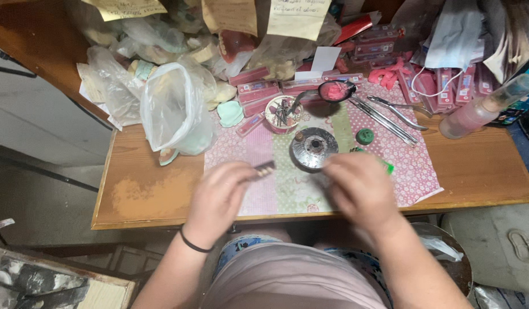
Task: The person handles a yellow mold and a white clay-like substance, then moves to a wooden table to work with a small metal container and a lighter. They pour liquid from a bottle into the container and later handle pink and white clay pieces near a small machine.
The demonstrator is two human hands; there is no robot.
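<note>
Down at the near edge of the worn wooden table (476, 171), the left hand (218, 197) has its fingers curled shut, pinching a small ridged strip of tan and dark pieces (264, 169) that juts out toward two o'clock from the fingertips. The right hand (359, 189) is blurred; its fingers look loosely bent over the pink floral cloth mat (413, 166), and whether they grip anything cannot be told. A bright green plastic piece (387, 166) shows just at that hand's two o'clock edge. At twelve o'clock between the hands sits a round grey metal disc (314, 147). Further toward twelve stands a small round cup of metal burs (282, 113), and at ten o'clock a crumpled clear plastic bag (173, 109).
</note>
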